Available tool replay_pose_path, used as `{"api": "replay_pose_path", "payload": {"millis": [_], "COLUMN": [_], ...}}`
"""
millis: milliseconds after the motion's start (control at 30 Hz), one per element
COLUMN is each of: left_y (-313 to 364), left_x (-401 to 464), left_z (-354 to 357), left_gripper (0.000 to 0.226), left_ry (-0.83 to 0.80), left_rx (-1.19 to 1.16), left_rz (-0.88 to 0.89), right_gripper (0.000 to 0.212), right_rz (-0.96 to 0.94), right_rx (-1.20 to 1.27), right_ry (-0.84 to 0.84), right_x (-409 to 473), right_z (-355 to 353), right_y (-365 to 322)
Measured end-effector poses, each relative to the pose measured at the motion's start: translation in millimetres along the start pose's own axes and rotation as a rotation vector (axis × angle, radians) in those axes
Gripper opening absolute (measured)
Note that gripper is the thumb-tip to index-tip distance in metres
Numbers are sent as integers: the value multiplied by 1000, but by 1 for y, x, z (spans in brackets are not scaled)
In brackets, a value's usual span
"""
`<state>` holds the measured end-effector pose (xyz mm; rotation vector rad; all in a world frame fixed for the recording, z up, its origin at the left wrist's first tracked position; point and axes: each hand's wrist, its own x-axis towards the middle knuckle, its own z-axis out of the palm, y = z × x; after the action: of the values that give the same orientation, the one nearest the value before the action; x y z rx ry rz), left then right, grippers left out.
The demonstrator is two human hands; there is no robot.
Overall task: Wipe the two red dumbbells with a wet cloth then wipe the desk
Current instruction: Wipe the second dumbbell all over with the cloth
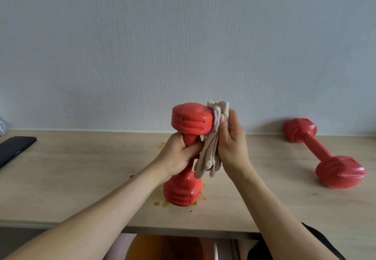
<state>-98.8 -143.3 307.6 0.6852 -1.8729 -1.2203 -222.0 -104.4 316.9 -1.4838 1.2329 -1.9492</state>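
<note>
Pale textured wall rises behind a light wooden desk (81, 178), stained orange near its front edge. One red dumbbell (323, 153) lies by the back right edge. The other dumbbell (190, 121) stands upright mid-desk (over the stains), the left hand (179, 153) wrapped round its handle. The right hand (230, 141) clasps a beige cloth (211, 153) against the upper head. Turning the dumbbell while wiping would likely cover every face.

No readable text anywhere. The held red dumbbell (190, 153) had small raised marks on its lower head, too blurred to read. The second red dumbbell (323, 153), lying on the desk (81, 178), had a faint embossed patch on its far head, also illegible.
</note>
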Motion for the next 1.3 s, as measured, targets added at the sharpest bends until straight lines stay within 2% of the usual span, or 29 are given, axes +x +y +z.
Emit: {"api": "replay_pose_path", "payload": {"millis": [67,233,433,533,633,700,800,933,1033,1167,1233,1300], "left_y": [0,1,0,1,0,-2,0,-1,-2,-2,-1,0], "left_x": [1,1,0,0,1,2,0,0,4,5,5,4], "left_z": [0,-4,-4,-2,-3,-5,-7,-7,-6,-5,-6,-8], "left_gripper": [18,12,19,17,20,24,24,19,22,23,13,13], "left_ry": [21,45,7,-11,25,48,32,1,-3,16,34,29], "left_rx": [-1,58,16,3,10,36,43,12,8,1,23,44], "left_rz": [-1,-27,-7,-12,-16,-15,-2,2,-22,-39,-44,-56], "right_gripper": [24,46,21,23,21,26,37,23,25,21,35,47], "right_rz": [14,-48,-31,5,-15,-45,-51,-8,30,6,-42,-69], "right_rx": [34,-29,-76,-53,-14,-8,-28,-57,-45,-43,-106,-182], "right_ry": [-47,-144,5,23,-67,-129,-131,-47,-8,-63,-113,-117], "right_x": [-5,-12,0,2,-5,-10,-9,1,7,-3,-8,-6], "right_z": [1,12,7,2,4,9,12,6,-1,-3,3,7], "right_y": [-3,-7,-4,-2,-6,-8,-8,-5,0,-4,-7,-9]}}
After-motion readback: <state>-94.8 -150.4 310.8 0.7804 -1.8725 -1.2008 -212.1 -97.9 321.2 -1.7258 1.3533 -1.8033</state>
